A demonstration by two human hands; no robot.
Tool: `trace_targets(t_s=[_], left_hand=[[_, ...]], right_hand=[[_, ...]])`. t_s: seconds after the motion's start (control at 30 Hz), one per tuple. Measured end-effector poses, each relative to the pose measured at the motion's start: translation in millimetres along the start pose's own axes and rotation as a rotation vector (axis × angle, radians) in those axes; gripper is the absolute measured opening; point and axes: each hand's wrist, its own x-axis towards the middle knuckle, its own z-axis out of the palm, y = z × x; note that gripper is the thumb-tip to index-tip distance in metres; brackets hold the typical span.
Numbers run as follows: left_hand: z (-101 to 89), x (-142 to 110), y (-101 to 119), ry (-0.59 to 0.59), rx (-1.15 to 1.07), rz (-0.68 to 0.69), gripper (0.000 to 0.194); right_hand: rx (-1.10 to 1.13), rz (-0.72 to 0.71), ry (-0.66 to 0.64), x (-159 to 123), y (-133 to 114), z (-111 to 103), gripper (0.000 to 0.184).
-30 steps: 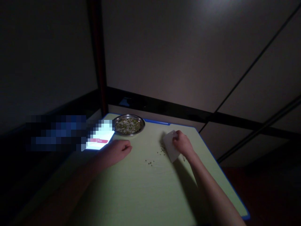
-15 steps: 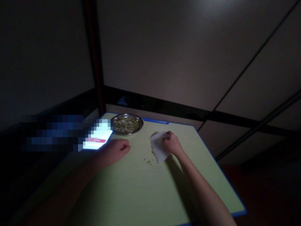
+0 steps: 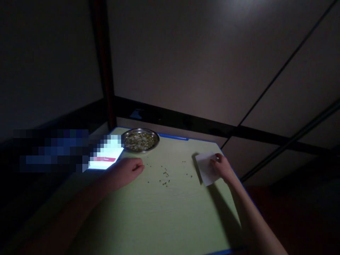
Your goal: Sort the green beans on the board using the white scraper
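Note:
My right hand (image 3: 222, 167) pinches a white piece of paper (image 3: 207, 169) by its right edge, raised a little above the right part of the table. Left of the paper, several small dark grains (image 3: 165, 174) lie scattered on the tabletop. My left hand (image 3: 132, 169) is closed near the table's left side, just in front of a round steel plate (image 3: 140, 151). What its curled fingers hold, if anything, I cannot make out. A greenish and white mix of small bits (image 3: 140, 140) covers the plate's inside.
The pale green table (image 3: 170, 219) has a blue edge. On its left lies a bright lit screen (image 3: 102, 163), partly pixelated. Behind the far edge stands a panelled wall (image 3: 175, 63) with a dark band. The scene is dim.
My right hand has moved the paper to the right, away from the grains, which now lie spread out in view. My left hand stays closed in nearly the same place.

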Motion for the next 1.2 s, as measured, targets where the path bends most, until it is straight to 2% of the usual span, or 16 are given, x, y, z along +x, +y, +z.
trace_targets(t_s=[0.17, 0.4, 0.5, 0.67, 0.83, 1.03, 1.2], left_hand=[[2.8, 1, -4, 0.007, -0.007, -0.005, 0.037], [2.0, 2, -5, -0.033, 0.005, -0.019, 0.036], [-0.3, 1, 0, -0.034, -0.001, -0.025, 0.035], [-3.0, -1, 5, -0.026, 0.004, -0.029, 0.037], [-1.9, -2, 4, -0.025, -0.010, -0.035, 0.034], [-1.0, 1, 2, -0.023, 0.003, -0.036, 0.032], [-2.5, -1, 3, -0.005, -0.009, -0.041, 0.031]], right_hand=[[-0.025, -0.016, -0.030, -14, -9, 20, 0.035], [-0.057, 0.035, -0.012, -8, -23, 40, 0.043], [-0.089, 0.051, -0.007, -8, -20, 42, 0.047], [-0.154, 0.052, -0.032, -5, -12, 33, 0.044], [-0.211, -0.002, -0.116, 10, -15, 31, 0.042], [-0.278, -0.106, -0.233, 38, -43, 39, 0.040], [-0.280, -0.196, -0.376, 33, -59, 39, 0.035]])
